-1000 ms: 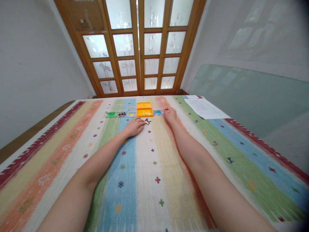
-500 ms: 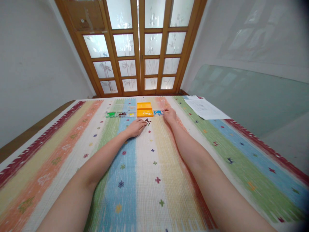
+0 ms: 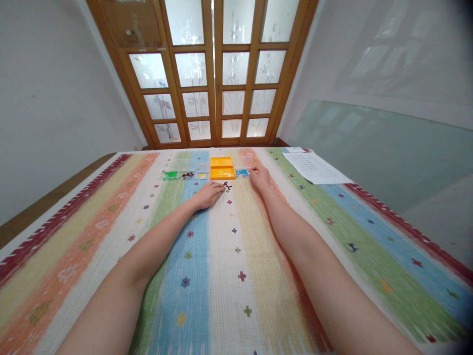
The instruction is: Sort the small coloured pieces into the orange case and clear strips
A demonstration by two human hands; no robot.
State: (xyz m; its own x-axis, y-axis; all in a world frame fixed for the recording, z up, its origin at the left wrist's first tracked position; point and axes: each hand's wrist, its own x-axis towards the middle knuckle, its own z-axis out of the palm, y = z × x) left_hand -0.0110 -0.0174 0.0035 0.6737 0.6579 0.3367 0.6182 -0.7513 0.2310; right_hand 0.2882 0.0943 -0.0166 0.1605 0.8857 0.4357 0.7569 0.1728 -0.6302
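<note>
My left hand rests on the cloth with its fingers together, the fingertips at a small cluster of dark red pieces. Just beyond it stands an orange box with its lid up and white bits inside. To the right of that box, my right hand is closed in a pinch beside a clear box of small blue pieces. Whatever lies between its fingertips is too small to make out.
Clear boxes left of the orange one hold green pieces, dark red pieces and yellow pieces. A printed paper sheet lies at the right on the striped tablecloth. Glazed wooden doors stand behind the table.
Nearly nothing differs; the whole view has shifted very slightly. Both hands keep their places and their closed grips.
</note>
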